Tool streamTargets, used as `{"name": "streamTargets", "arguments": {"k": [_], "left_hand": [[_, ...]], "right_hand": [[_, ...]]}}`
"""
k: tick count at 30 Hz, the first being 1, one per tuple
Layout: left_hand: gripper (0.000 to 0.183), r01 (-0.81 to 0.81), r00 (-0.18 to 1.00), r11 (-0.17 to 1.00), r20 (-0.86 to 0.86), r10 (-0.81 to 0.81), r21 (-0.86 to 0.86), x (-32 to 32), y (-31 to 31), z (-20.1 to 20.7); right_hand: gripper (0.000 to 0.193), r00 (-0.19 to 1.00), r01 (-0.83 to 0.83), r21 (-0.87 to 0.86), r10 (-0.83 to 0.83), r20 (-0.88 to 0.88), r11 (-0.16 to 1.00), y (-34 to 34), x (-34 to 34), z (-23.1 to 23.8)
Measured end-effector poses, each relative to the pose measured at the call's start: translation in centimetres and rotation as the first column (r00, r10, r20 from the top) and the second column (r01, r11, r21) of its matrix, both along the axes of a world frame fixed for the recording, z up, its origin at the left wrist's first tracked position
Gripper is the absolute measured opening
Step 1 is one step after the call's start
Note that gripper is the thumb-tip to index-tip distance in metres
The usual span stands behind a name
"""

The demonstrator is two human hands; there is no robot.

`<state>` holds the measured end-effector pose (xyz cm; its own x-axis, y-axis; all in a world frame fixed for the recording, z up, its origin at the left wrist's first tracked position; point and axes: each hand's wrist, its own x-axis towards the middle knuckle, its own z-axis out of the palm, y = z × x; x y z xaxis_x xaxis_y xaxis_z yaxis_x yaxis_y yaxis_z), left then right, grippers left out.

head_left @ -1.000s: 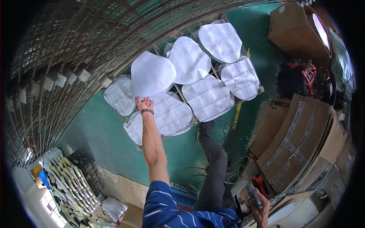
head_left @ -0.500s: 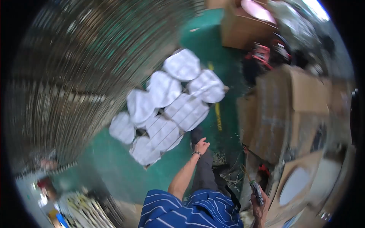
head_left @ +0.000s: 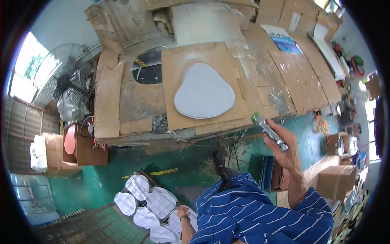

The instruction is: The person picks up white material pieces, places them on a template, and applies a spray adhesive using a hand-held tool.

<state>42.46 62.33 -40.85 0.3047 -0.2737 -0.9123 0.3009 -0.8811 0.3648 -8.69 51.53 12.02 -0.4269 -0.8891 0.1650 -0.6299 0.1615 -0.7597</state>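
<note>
My right hand (head_left: 282, 148) is wrapped round a silver tube-shaped tool with a green end (head_left: 269, 131), held beyond the bench's front edge. What kind of tool it is I cannot make out. Low at my left side hangs my left hand (head_left: 183, 212), its fingers curled in, with nothing seen in them. Below and around that hand lie several white rounded pads (head_left: 161, 202) on a rack near the floor. One white pad with rounded corners (head_left: 205, 91) rests flat on a brown cardboard sheet (head_left: 172, 67) on the workbench, apart from both hands.
The cardboard-covered workbench (head_left: 138, 103) spans the view ahead. A caged fan (head_left: 67, 83) stands left of it. Cardboard boxes (head_left: 91, 156) sit on the green floor at left, with another box (head_left: 336, 181) at right. A blue printed sheet (head_left: 282, 40) lies on the bench's far right.
My view has swung round from the rack of pads to the workbench, which now lies ahead. The tool in my right hand has come up to the bench's front edge. The rack is now lower left.
</note>
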Motion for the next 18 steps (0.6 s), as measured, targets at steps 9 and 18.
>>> {"name": "streamTargets", "arguments": {"k": [9, 18], "left_hand": [[0.027, 0.189, 0.98, 0.979, 0.082, -0.183, -0.073, -6.3, -4.5, 4.3], [0.038, 0.35, 0.93, 0.928, 0.168, -0.328, -0.129, -7.6, -16.9, 5.6]], "right_hand": [[0.06, 0.98, -0.17, 0.172, 0.148, 0.132, 0.97, 1.3, -6.8, -2.1], [0.053, 0.988, 0.036, -0.014, -0.033, 0.153, 0.999, -2.1, -7.8, -1.1]]}}
